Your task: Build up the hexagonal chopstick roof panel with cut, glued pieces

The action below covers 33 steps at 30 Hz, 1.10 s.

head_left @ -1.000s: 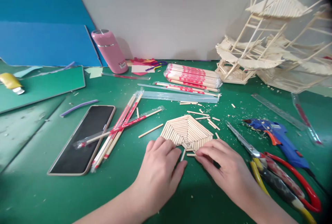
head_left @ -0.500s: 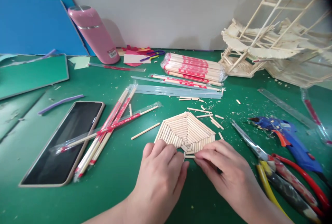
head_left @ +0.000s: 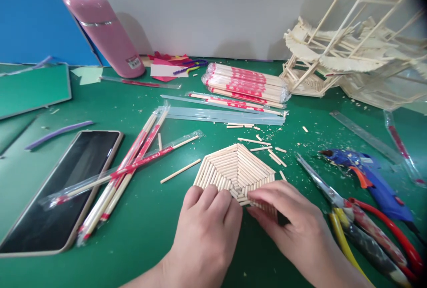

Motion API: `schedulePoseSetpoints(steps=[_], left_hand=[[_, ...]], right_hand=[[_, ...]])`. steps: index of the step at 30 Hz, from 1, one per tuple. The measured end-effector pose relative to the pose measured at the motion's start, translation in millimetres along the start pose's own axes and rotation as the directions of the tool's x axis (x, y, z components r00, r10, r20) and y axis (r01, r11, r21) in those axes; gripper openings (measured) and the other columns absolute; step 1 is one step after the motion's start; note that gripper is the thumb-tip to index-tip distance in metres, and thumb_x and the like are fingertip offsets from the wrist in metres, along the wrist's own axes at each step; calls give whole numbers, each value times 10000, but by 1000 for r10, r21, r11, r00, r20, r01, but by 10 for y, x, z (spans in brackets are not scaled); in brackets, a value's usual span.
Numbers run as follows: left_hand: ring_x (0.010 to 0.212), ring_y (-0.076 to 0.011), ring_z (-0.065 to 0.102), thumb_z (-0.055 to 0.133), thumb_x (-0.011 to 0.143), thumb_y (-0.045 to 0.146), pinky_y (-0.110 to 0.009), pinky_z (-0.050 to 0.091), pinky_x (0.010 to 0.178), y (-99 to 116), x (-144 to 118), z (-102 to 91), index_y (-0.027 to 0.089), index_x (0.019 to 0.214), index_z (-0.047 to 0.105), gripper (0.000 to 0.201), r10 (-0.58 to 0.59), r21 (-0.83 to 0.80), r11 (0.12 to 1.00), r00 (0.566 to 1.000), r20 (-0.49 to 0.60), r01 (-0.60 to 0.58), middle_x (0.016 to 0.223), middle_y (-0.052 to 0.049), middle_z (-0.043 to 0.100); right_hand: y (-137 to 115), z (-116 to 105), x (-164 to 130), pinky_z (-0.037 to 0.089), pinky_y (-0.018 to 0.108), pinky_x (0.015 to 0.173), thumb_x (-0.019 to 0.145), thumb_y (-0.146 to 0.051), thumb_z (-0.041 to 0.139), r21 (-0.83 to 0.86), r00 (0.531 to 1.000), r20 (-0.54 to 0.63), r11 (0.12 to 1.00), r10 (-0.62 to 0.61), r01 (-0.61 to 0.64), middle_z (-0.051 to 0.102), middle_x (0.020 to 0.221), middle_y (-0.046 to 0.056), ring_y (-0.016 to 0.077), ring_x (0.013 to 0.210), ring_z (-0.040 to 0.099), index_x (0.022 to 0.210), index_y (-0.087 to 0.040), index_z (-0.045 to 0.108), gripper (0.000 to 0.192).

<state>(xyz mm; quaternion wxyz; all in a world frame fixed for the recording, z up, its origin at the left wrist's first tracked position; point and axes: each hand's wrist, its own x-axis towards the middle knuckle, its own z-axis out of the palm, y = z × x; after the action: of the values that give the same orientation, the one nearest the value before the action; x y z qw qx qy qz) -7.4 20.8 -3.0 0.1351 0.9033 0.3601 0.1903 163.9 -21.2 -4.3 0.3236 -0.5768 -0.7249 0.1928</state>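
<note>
Wooden stick panel was pressed by flat left hand; short stick, loose a second ago, was seated at near edge, right hand fingertips pinched on it.

Your left hand lay flat on green cutting mat, fingertips touching near edge of flat hexagonal panel of glued pale wooden sticks. Your right hand pressed fingertips on panel's near right edge, over short stick pieces. Black-screened phone in tan case lay well left, red-and-clear wrapped chopsticks beside it. Steel scissors with red and yellow handles and blue glue gun lay right. Pink cylindrical flask leaned far back.
</note>
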Motion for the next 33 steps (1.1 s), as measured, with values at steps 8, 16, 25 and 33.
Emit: schedulePoseSetpoints(steps=[8,16,25,33], left_hand=[[589,-158,382,425,850,150,-319,220,583,0,7,-13,182,632,514,238,-14,-48,999,1000,-21,13,625,-8,507],[567,-153,386,423,840,137,-315,230,572,-6,38,-23,178,606,510,253,18,-44,999,999,-36,-20,603,-12,507],[558,-137,409,444,832,120,-289,279,570,-9,84,-24,171,572,490,270,-17,-85,996,999,-48,13,585,-1,504],[598,-156,437,488,814,135,-294,293,570,-21,50,-50,176,647,573,192,-103,-135,986,994,-47,95,618,-8,550]], right_hand=[[-19,-65,16,486,235,725,764,-90,553,47,994,46,994,98,-100,576,906,14,122,836,555,975,-206,530,241],[-19,-56,19,494,274,703,767,-86,538,60,994,51,993,95,-98,586,902,23,146,840,559,961,-213,538,232],[-27,-12,32,462,284,666,817,-125,531,58,998,40,997,56,-58,581,836,19,145,789,531,926,-210,561,141],[-1,36,2,451,287,613,818,-115,524,-36,1000,20,999,13,-12,565,782,24,148,721,523,902,-218,604,155]])
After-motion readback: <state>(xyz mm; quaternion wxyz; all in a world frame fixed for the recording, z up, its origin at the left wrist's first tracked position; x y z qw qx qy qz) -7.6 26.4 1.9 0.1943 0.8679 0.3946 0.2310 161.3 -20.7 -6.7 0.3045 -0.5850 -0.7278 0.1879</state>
